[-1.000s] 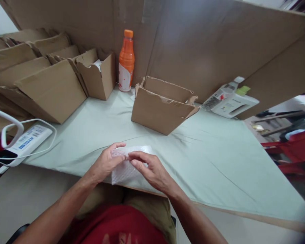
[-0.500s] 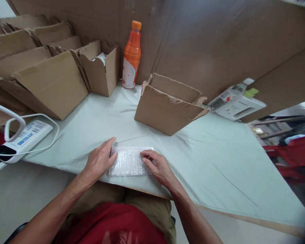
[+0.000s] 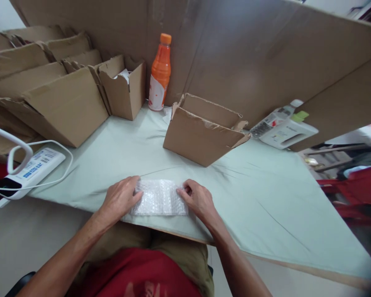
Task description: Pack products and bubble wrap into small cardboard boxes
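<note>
A flat rectangle of clear bubble wrap (image 3: 160, 198) lies near the front edge of the table, its right part slightly creased. My left hand (image 3: 121, 196) grips its left end, thumb on top and the fingers along the far left corner. At the right end, my right hand (image 3: 198, 199) pinches the wrap's edge between thumb and curled fingers; the fingertips are partly hidden. Beyond the wrap stands an open-topped cardboard box (image 3: 200, 136), whose inside I cannot see fully.
Several cardboard boxes (image 3: 64, 103) stand at the left. An orange bottle (image 3: 160, 74) is at the back, with a clear bottle (image 3: 270, 121) and white jug (image 3: 289, 133) further right. A white power strip (image 3: 40, 167) with cable lies left on the green-covered table (image 3: 266, 198).
My right hand has shifted slightly right, its fingers curling around the wrap's right edge. The wrap now shows creases on its right side. My left hand has barely moved.
</note>
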{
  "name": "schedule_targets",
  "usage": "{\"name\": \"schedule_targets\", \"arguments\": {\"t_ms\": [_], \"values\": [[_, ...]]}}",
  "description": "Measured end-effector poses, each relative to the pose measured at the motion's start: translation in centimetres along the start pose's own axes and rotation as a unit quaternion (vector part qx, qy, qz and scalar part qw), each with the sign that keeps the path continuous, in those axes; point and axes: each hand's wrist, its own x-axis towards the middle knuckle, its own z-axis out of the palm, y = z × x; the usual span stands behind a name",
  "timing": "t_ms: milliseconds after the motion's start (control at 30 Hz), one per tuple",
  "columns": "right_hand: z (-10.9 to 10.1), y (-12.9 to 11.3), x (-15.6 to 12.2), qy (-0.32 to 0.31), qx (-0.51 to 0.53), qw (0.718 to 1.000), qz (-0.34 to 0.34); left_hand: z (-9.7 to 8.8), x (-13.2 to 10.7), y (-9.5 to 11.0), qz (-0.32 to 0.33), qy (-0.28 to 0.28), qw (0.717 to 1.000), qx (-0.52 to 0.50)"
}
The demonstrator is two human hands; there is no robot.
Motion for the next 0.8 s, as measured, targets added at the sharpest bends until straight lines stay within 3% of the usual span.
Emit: {"name": "schedule_targets", "arguments": {"t_ms": [133, 300, 433, 600, 800], "values": [[0.8, -0.2, -0.3, 0.044, 0.128, 0.989, -0.054, 0.4, -0.2, -0.4, 0.010, 0.025, 0.999, -0.025], [0.5, 0.8, -1.3, 0.091, 0.249, 0.961, -0.079, 1.0, -0.6, -1.0, 0.083, 0.101, 0.981, -0.143], [0.6, 1.8, -1.8, 0.107, 0.315, 0.941, -0.064, 1.0, -0.8, -0.5, 0.046, 0.074, 0.956, -0.281], [1.0, 2.9, -2.1, 0.060, 0.368, 0.927, -0.029, 1.7, -0.7, -0.1, 0.030, 0.066, 0.909, -0.410], [0.4, 3.7, -2.0, 0.005, 0.333, 0.941, -0.056, 2.1, -0.7, -0.2, 0.020, 0.077, 0.914, -0.397]]}}
